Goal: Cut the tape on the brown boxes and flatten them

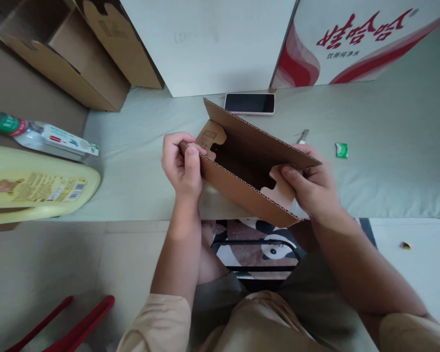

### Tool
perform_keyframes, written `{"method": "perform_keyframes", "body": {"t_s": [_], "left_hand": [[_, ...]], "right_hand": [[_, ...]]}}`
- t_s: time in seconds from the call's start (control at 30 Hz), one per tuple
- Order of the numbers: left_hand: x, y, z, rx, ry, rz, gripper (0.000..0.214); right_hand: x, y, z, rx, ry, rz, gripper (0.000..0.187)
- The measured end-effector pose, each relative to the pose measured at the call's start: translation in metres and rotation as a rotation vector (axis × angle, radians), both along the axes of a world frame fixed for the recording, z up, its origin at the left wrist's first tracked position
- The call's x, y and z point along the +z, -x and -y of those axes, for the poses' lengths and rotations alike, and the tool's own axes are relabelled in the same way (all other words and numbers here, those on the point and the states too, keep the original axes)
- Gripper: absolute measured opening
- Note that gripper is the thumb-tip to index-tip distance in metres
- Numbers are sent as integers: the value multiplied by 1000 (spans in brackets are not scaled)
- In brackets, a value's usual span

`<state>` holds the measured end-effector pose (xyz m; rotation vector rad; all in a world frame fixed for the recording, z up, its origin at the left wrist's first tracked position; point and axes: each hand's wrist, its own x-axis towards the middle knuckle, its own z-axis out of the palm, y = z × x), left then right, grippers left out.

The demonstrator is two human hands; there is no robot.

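Between my two hands, a brown cardboard box [242, 194] is held at a slant with its open top facing me. Its inside is dark, and a notched end flap shows at each end. My left hand [183, 161] is closed round the left end, thumb on the near edge. At the right end, my right hand [311, 183] grips the box with its thumb pressed on the notched flap; its other fingers are partly hidden behind the cardboard. Just beyond the box lies a phone [249, 103], screen up. Past my right fingers is a small cutter-like tool [303, 136], partly hidden.
A white box [216, 44] and a red-and-white carton [337, 44] stand at the back. Brown cardboard boxes [106, 83], a clear bottle [33, 134] and a yellow jug [40, 183] are at the left. A small green packet [341, 150] lies on the right.
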<state>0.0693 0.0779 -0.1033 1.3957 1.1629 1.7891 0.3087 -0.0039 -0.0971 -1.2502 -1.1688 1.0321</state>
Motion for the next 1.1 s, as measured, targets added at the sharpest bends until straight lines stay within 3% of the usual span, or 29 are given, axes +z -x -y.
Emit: {"method": "perform_keyframes", "body": {"t_s": [0.17,0.33,0.57,0.67,0.83,1.1], "left_hand": [[5,-1,-1,-21,-80,-32,48],[7,-1,1,-5,-43,-58,51],[0,8,-6,-16,-121,-320,52],[-5,11,-9,6,-118,-353,55],[-4,11,-9,-27,-83,-393,47],[5,9,-6,-51,-124,-416,38]], "right_hand": [[-6,-6,-4,-12,18,-67,31],[-4,-4,-4,1,35,-30,29],[-4,-4,1,80,39,-113,47],[-1,-2,2,65,6,-150,45],[-7,-4,1,-14,-26,-40,34],[-17,-5,3,23,-64,82,39]]}}
